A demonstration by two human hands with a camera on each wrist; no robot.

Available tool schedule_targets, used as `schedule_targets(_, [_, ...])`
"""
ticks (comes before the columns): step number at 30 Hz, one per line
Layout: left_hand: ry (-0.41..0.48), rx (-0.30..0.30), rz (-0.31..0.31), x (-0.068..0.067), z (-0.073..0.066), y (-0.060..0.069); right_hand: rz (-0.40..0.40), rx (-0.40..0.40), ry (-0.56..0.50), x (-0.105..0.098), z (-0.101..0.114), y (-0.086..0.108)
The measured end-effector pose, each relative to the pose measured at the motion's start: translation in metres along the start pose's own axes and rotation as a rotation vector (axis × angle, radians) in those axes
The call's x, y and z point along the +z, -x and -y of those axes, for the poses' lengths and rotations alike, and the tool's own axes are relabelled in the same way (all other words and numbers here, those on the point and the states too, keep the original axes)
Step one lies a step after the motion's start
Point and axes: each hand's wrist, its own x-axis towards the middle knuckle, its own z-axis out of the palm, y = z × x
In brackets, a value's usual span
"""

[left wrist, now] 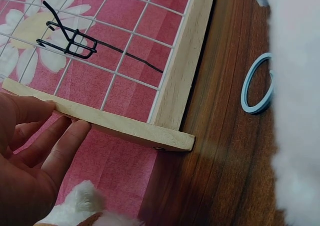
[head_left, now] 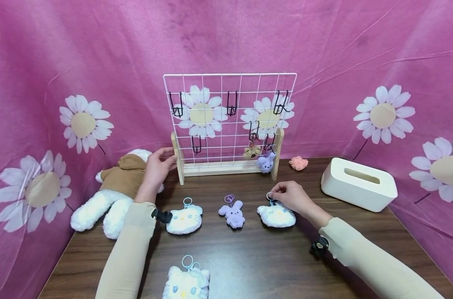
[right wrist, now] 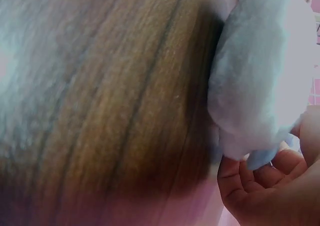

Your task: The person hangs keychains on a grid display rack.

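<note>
My left hand [head_left: 160,166] touches the left wooden post [left wrist: 120,122] of a white wire display rack, its fingers fairly straight against the wood. With its fingertips my right hand [head_left: 293,197] pinches the ring of a white cat-head plush keychain [head_left: 276,216]. In the right wrist view that plush [right wrist: 260,75] hides part of the fingers. A purple bunny keychain [head_left: 234,216] lies in the middle of the table. Another white cat-head keychain [head_left: 184,220] lies near the left wrist, and a squarer cat keychain [head_left: 186,284] is cut off at the bottom edge.
Several black hooks [head_left: 232,106] sit on the wire grid [head_left: 221,143]. A brown charm [head_left: 252,152] and a purple bunny [head_left: 265,163] hang low on its right side. Beside the rack are a pink fluffy item [head_left: 298,163], a white tissue box [head_left: 355,187] and a large plush [head_left: 116,195].
</note>
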Motion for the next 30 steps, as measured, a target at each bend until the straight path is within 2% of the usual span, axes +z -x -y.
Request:
schedule_targets(7, [0.006, -0.007, -0.001, 0.001, 0.001, -0.001, 0.022, 0.017, -0.09, -0.002, 0.004, 0.001])
schedule_targets(13, [0.013, -0.009, 0.002, 0.001, 0.001, -0.001, 0.067, -0.033, -0.208, -0.004, 0.008, 0.002])
schedule_targets(20, [0.006, -0.007, 0.003, 0.0, 0.001, 0.0, 0.084, -0.072, -0.319, -0.004, 0.014, 0.007])
schedule_targets(30, [0.014, 0.006, -0.001, 0.001, 0.002, 0.0, 0.091, -0.101, -0.345, -0.007, 0.031, 0.02])
